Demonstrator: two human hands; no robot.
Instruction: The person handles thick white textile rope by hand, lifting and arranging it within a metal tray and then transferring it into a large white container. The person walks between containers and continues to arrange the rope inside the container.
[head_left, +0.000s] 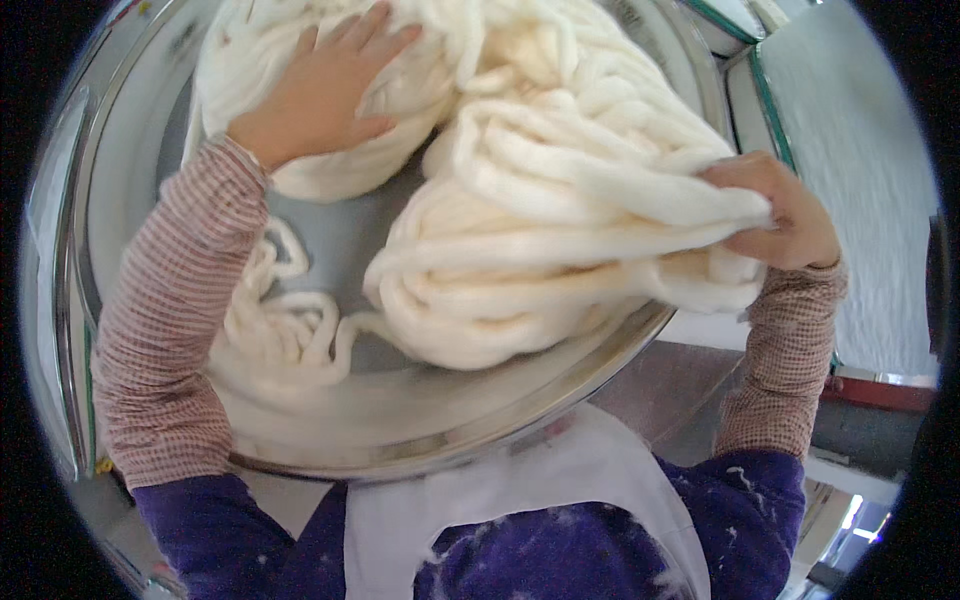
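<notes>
A wide round metal basin point(440, 445) holds thick, soft, cream-white strands of fibre sliver. My left hand point(325, 90) lies on the left mound of sliver point(340, 170), fingers spread and palm down. At the right rim, my right hand point(785, 220) is closed round several strands of a folded sliver bundle point(530, 250). The bundle stretches from that hand to the basin's middle, and part of it hangs over the rim. Strands hide some of the right fingers. Below my left forearm, a thin loose coil of sliver point(290, 330) rests on the basin's bottom.
A large pale sheet-like surface with a green edge point(850, 180) stands at the right, close to my right hand. Another pale panel point(60, 290) runs along the left. Below the basin are my white apron point(500, 500) and purple sleeves, with bits of fluff on them.
</notes>
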